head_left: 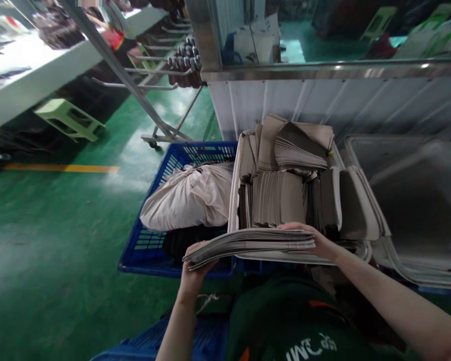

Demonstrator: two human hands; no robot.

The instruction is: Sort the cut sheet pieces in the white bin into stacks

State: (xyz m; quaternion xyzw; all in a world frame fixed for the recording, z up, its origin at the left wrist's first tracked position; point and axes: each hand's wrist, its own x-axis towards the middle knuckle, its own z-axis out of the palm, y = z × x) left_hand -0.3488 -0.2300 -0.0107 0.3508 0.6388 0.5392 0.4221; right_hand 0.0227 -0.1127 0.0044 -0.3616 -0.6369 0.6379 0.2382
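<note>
Both my hands hold a flat stack of grey paper sheets (248,243) level in front of my chest. My left hand (195,273) grips its left end from below. My right hand (319,243) clasps the right end, fingers over the top. The stack hovers above the near edge of a white bin (233,200) filled with several bundles of folded grey paper pieces (285,185).
A blue plastic crate (180,160) with a tied white cloth bag (191,195) sits left of the bin. A grey empty tub (409,200) lies to the right. A metal partition (323,95) stands behind. Green floor, a green stool (69,118) and a wheeled rack (161,133) lie to the left.
</note>
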